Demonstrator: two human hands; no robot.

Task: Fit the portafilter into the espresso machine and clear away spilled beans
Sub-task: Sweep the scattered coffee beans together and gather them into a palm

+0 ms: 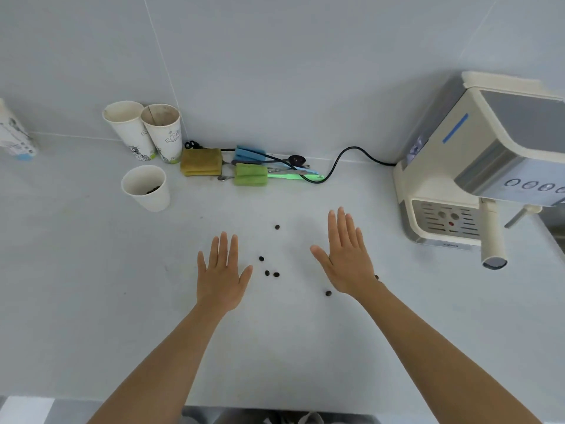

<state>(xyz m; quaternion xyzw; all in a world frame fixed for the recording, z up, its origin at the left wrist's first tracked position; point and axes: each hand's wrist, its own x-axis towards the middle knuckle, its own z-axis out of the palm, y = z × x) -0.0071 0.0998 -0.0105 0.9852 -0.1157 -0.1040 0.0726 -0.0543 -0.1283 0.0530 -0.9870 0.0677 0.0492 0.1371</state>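
Several dark coffee beans [271, 273] lie scattered on the white counter [91, 286] between my hands. My left hand [221, 270] hovers flat and open, palm down, left of the beans. My right hand [347, 255] is open too, fingers spread, just right of them, with one bean [328, 293] by its wrist. The cream espresso machine [477, 166] stands at the right. The portafilter's cream handle [492, 237] sticks out from under the machine's head, toward me.
A paper cup [146, 188] holding beans stands at the back left, with two more cups [146, 130] behind it. Sponges [201, 162], brushes and spoons lie along the wall. A black power cord [345, 157] runs to the machine. A carton [15, 136] is at far left.
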